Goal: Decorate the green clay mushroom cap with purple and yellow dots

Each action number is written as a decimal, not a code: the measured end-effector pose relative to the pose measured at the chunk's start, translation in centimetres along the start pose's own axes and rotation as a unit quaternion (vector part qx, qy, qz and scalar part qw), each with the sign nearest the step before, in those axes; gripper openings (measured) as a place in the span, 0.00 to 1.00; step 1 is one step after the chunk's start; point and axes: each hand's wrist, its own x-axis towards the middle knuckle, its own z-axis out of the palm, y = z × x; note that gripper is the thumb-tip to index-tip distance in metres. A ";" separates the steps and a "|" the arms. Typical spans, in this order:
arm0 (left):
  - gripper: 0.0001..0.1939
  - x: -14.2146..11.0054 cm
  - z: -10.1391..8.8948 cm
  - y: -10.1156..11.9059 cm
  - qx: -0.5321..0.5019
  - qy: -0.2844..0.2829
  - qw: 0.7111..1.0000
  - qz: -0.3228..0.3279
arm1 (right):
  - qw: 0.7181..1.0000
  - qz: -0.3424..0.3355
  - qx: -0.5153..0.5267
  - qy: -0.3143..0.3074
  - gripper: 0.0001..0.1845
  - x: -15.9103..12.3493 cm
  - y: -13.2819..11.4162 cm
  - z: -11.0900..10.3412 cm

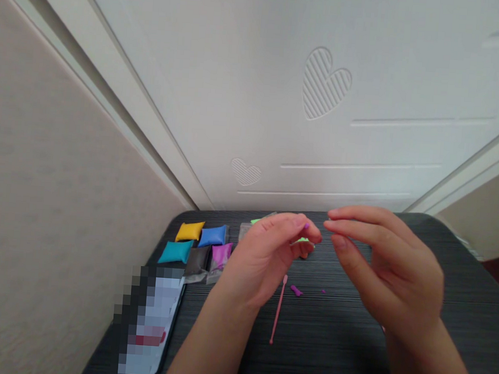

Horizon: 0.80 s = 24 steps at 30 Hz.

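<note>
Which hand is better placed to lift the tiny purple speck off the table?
Probably the right hand: nothing clearly shows in its grip, while the left hand has a purple bit at its fingertips.

the purple lump [296, 291] looks matt, the pink stick [278, 311] smooth plastic, the tabletop [327, 352] finely grained.

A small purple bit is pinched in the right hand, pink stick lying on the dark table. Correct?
Wrong side: the head view shows the small purple bit pinched in the left hand. The pink stick does lie on the dark table.
</note>
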 end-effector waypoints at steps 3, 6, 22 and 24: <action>0.05 -0.1 0.1 0.1 0.008 0.012 1.000 -0.009 | 1.000 -0.005 0.005 0.001 0.16 0.0 0.0 0.1; 0.03 -0.1 0.1 0.0 0.004 0.011 1.000 -0.027 | 1.000 -0.006 0.012 0.006 0.16 0.0 0.0 0.1; 0.06 0.0 0.2 -0.5 -0.041 0.002 0.999 -0.008 | 0.999 0.003 0.050 -0.002 0.18 0.0 -0.1 0.0; 0.06 0.1 0.3 -0.5 -0.045 0.001 0.999 -0.008 | 0.999 0.005 0.049 -0.002 0.19 -0.1 -0.1 0.0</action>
